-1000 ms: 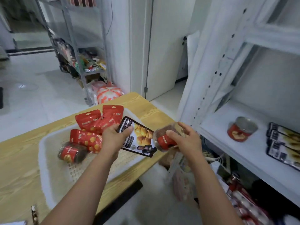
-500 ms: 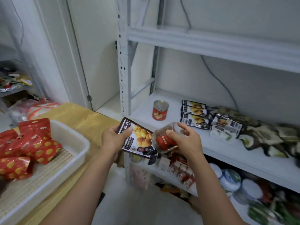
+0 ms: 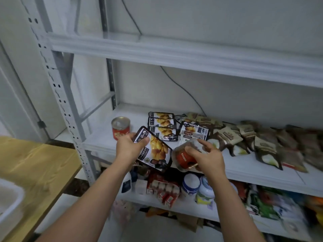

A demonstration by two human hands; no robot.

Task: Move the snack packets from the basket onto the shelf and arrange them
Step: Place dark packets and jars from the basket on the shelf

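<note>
My left hand (image 3: 130, 147) grips a black snack packet (image 3: 155, 151) printed with yellow pieces, held at the front edge of the white shelf (image 3: 253, 169). My right hand (image 3: 208, 157) holds a clear jar with a red label (image 3: 185, 157), tilted on its side just right of the packet. On the shelf stand a red can (image 3: 121, 127), a stack of matching black packets (image 3: 163, 126) and a row of brown packets (image 3: 248, 137). A corner of the white basket (image 3: 10, 201) shows at the lower left on the wooden table (image 3: 35, 165).
A white upper shelf (image 3: 174, 55) runs overhead. The perforated shelf post (image 3: 61, 98) stands between table and shelf. The lower shelf holds red cartons (image 3: 164, 187), white tubs (image 3: 191, 185) and mixed packets. A black cable (image 3: 183, 88) hangs down the back wall.
My view has swung right from the basket to the shelf. Both hands have carried the black packet and the jar up to the shelf's front edge.
</note>
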